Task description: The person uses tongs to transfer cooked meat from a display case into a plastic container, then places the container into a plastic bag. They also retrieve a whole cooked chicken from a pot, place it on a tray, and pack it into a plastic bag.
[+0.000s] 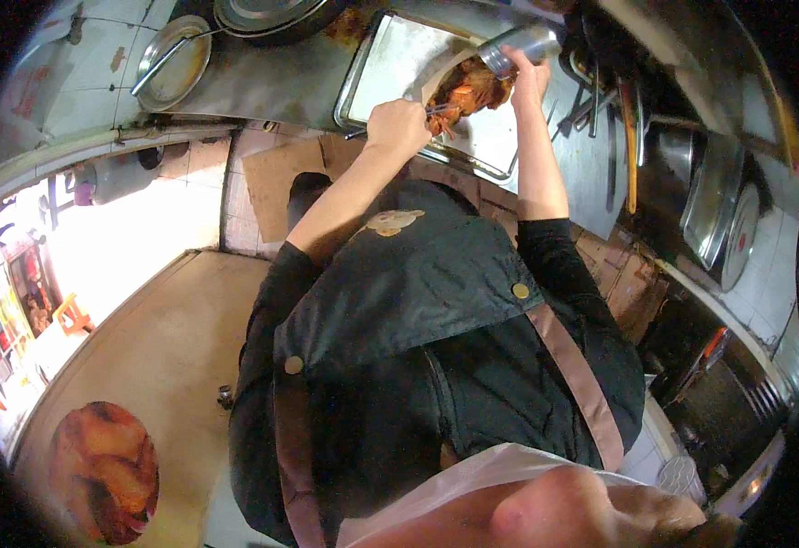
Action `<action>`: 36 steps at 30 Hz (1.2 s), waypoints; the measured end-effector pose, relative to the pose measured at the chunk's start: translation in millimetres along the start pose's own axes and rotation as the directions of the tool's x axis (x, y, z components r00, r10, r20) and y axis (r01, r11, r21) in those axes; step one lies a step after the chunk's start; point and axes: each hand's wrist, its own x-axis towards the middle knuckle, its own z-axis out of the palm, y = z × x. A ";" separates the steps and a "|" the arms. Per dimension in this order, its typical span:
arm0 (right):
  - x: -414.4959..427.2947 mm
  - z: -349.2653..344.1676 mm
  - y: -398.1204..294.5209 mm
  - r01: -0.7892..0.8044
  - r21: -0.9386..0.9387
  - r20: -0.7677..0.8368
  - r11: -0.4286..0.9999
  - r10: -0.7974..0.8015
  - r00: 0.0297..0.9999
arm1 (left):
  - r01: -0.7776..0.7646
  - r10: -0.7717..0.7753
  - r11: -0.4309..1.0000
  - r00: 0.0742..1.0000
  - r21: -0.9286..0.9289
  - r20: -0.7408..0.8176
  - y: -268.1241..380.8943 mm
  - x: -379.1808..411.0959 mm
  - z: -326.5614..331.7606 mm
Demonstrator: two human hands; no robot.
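On a metal tray (372,75) at the top centre lies a piece of browned, glossy roasted meat (471,92). My left hand (399,127) is closed around a metal utensil whose thin prongs (440,108) touch the meat's near left side; its handle is mostly hidden in my fist. My right hand (531,81) grips a shiny metal canister (521,46), tilted with its left end over the meat's upper right side. Whether anything comes out of the canister cannot be told.
A round metal dish (177,65) with a utensil across it stands at the upper left, beside a large round lid (266,12). Right of the tray lie tongs and other tools, a wooden-handled one (627,151) among them. Metal trays (711,198) lean farther right.
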 end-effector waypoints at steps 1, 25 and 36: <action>-7.3 -1.6 -3.6 -0.092 0.207 0.037 0.974 0.087 0.996 | -0.014 0.014 1.000 1.000 0.001 0.001 0.9 0.9 -0.6; 27.1 -8.8 5.4 -0.184 -0.007 -0.052 0.983 0.183 0.982 | 0.186 -0.186 0.978 0.982 -0.098 0.009 -20.7 9.5 9.3; 81.9 -48.3 4.7 -0.500 0.609 0.120 0.616 0.552 0.825 | 0.459 -0.434 0.865 0.887 -0.205 0.156 -96.2 55.4 9.7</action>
